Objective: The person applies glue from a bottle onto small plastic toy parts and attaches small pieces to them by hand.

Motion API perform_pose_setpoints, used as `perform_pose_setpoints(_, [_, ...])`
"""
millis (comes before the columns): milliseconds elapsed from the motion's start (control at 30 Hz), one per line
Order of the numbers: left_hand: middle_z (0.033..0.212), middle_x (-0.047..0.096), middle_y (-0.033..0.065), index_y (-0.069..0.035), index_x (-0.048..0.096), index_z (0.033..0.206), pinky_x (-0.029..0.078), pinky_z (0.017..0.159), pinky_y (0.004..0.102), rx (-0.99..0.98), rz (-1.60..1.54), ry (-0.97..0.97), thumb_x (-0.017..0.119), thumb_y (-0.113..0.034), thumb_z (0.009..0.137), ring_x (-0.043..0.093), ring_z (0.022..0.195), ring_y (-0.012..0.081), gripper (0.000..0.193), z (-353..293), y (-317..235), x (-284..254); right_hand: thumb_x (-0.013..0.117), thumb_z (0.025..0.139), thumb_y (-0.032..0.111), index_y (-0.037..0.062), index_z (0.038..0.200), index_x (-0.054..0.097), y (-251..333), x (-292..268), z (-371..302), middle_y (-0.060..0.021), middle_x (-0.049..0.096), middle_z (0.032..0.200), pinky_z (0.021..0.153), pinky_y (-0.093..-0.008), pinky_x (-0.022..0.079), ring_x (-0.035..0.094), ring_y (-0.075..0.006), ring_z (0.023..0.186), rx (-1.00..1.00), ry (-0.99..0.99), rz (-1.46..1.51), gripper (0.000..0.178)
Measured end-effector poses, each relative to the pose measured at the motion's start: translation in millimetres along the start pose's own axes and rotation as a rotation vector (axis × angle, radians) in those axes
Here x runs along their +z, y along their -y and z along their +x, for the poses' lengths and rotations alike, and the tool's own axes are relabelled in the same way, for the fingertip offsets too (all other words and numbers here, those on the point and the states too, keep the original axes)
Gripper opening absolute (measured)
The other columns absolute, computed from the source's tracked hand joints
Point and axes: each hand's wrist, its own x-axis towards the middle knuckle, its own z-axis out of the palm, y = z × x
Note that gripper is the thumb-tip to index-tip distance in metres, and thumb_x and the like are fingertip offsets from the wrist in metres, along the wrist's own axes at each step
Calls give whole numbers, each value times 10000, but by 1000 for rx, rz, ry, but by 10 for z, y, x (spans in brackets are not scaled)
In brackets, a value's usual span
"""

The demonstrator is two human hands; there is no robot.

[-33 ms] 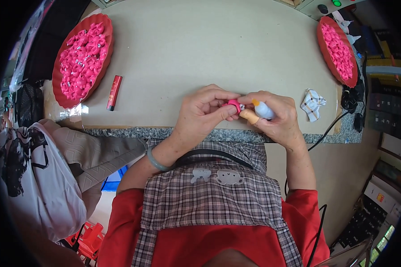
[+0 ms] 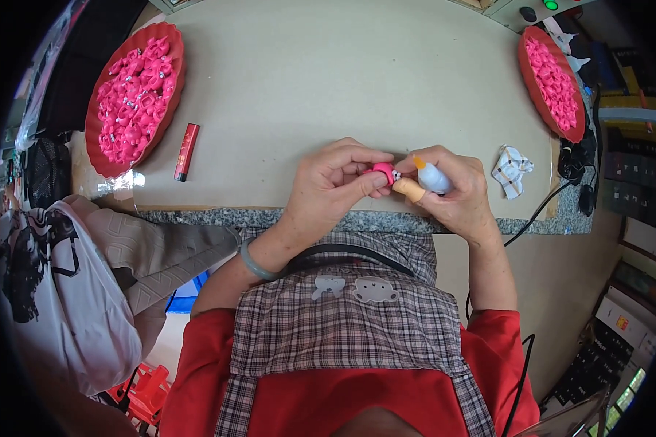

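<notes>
Above the near edge of the table, my left hand [image 2: 326, 182] pinches a small bright pink moulded piece [image 2: 383, 172] between thumb and fingers. A tiny shiny silvery part shows on its right side. My right hand [image 2: 465, 191] is closed round a small whitish squeeze bottle [image 2: 434, 179] with an orange-yellow tip [image 2: 419, 162] pointing up and left. A tan finger cot [image 2: 410, 190] covers my right thumb, which lies close beside the pink piece; I cannot tell whether they touch. My fingers hide part of the piece.
A red scalloped tray [image 2: 176, 95] heaped with similar pink pieces stands at the left, another red tray [image 2: 526, 54] at the far right. A red tube [image 2: 187, 151] lies near the left tray. A crumpled checked cloth [image 2: 512, 172] lies right. Someone's patterned sleeve [image 2: 157, 244] is at left.
The bottle in my right hand has shifted very slightly, and my right index finger has lifted a little. My left hand stays in place with the pink piece.
</notes>
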Motion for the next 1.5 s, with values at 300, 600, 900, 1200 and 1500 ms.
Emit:
perform_pose_setpoints(300, [955,578,99,64,624,1070,574,727,238,-13,26,34,611,51,862,668,841,174,209,1,47,-43,754,702,72,51,851,656,-125,27,-21,-53,654,729,529,-289,488,645,-188,620,-153,-8,-33,179])
perform_pose_setpoints(600, [962,586,108,69,633,1043,576,751,248,0,19,65,603,71,855,660,851,177,190,-31,4,-74,741,716,85,46,836,639,-215,122,-41,-56,662,733,546,-273,498,652,-179,627,-142,-5,142,162])
perform_pose_setpoints(900, [1052,598,131,28,654,1026,563,776,270,225,202,-16,619,85,816,630,918,180,220,-80,41,-44,705,797,50,29,876,608,-52,228,-108,-14,630,784,545,-240,493,604,-87,660,360,-24,672,127])
perform_pose_setpoints(1200, [864,649,102,-3,682,956,517,601,259,448,586,36,696,36,752,644,733,172,208,-100,-15,-40,704,796,29,18,860,583,-51,206,-163,-27,609,793,533,-210,481,576,-71,629,443,59,741,138])
perform_pose_setpoints(1500, [864,662,120,19,666,983,492,563,231,497,658,78,697,57,745,639,734,157,243,-133,7,-73,732,794,68,21,853,582,-85,237,-177,-15,610,781,538,-201,463,566,-68,623,452,104,818,168])
